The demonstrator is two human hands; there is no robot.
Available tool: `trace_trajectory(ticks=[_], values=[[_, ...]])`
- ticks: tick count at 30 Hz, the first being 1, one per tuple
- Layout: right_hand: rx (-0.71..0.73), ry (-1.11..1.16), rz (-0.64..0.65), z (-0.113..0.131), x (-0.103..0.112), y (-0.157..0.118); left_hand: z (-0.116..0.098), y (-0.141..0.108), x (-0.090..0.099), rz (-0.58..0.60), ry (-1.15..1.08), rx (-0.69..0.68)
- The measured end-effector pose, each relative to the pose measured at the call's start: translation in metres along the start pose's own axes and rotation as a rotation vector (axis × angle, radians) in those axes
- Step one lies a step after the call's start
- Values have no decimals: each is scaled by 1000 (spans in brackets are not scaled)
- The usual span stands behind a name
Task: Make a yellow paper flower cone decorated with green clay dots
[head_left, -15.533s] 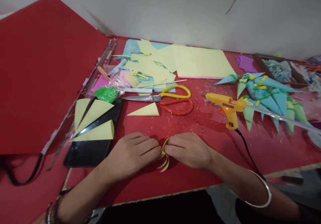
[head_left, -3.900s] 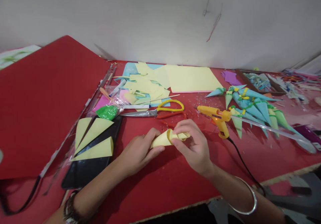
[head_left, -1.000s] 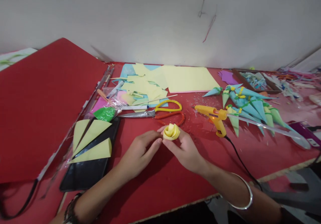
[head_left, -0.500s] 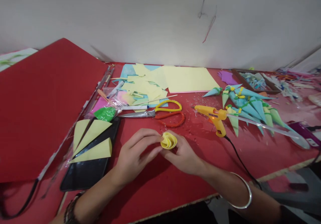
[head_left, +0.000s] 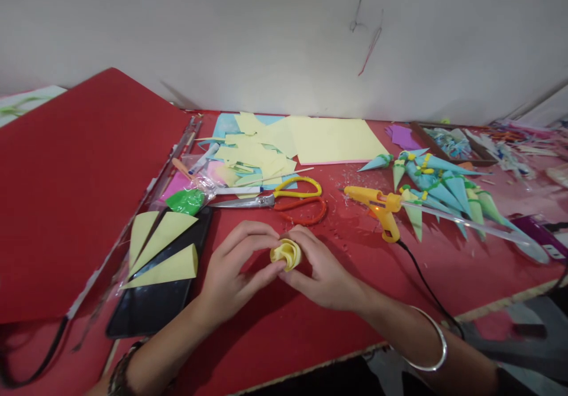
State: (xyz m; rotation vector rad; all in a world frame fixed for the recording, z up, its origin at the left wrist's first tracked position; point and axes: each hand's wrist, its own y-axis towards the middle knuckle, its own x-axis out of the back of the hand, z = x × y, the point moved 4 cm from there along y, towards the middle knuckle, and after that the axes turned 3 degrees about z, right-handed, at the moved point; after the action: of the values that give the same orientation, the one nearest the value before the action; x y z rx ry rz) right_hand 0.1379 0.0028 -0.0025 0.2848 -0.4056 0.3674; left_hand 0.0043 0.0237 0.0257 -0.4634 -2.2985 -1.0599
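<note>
A rolled yellow paper piece (head_left: 290, 254) with wavy inner folds is held between both hands above the red table. My left hand (head_left: 235, 266) grips its left edge with thumb and fingertips. My right hand (head_left: 322, 269) wraps its fingers round the right side. Three pale yellow paper cones (head_left: 171, 269) rest on a dark tablet (head_left: 146, 310) at the left. Beyond my hands lie scissors (head_left: 261, 200) with one yellow and one red handle. A yellow glue gun (head_left: 377, 206) lies to the right, with a clear stick in its back.
Paper scraps (head_left: 255, 150) and yellow sheets (head_left: 339, 140) lie near the wall. Blue and green cones (head_left: 444, 192) are heaped at the right, before a brown tray (head_left: 483, 158). A large red board (head_left: 84, 189) covers the left side. The glue gun's cord crosses the table's front edge.
The rolled yellow paper has moved slightly left and down, and its opening has turned. My right hand has shifted left with it, and my left thumb now presses on its lower rim.
</note>
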Motion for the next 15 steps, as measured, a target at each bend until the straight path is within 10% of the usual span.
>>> trace_trajectory(ticks=[15], values=[[-64,-2,67,-7,1,-3,7,-4,-6,141,-189,89]])
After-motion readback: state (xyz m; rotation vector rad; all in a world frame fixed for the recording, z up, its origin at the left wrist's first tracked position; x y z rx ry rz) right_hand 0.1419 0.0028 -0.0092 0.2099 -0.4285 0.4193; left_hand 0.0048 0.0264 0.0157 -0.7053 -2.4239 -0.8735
